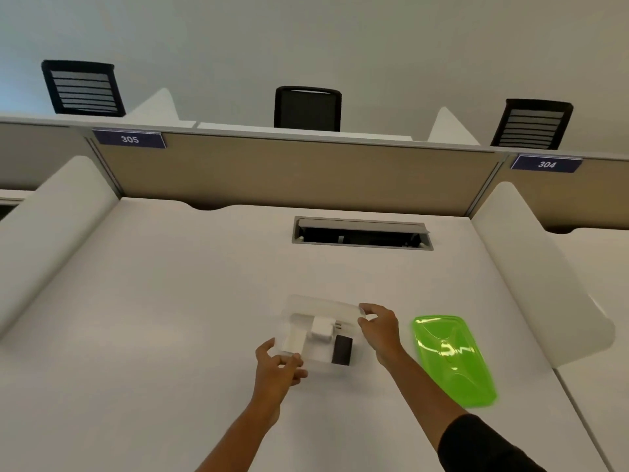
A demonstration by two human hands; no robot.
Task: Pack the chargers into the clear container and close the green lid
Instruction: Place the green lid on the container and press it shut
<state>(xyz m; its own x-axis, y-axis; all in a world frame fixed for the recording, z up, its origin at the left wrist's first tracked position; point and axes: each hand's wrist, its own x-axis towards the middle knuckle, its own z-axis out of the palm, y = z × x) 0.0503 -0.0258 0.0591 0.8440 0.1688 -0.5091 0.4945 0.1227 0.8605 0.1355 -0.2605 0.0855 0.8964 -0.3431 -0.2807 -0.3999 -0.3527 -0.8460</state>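
A clear container (323, 306) sits on the white desk, near its middle. Inside lie three chargers: a white block (295, 338) at the left, a white plug adapter (322, 328) with prongs pointing right, and a black charger (342, 349) at the front right. My left hand (277, 364) grips the container's near left corner. My right hand (379, 327) pinches the container's right end wall. The green lid (452, 359) lies flat on the desk to the right of my right hand, apart from the container.
An open cable hatch (362, 235) is set into the white desk (170, 318) behind the container. A tan partition (289, 172) closes the back, and white curved dividers (531, 267) flank both sides. Black chairs stand beyond the partition.
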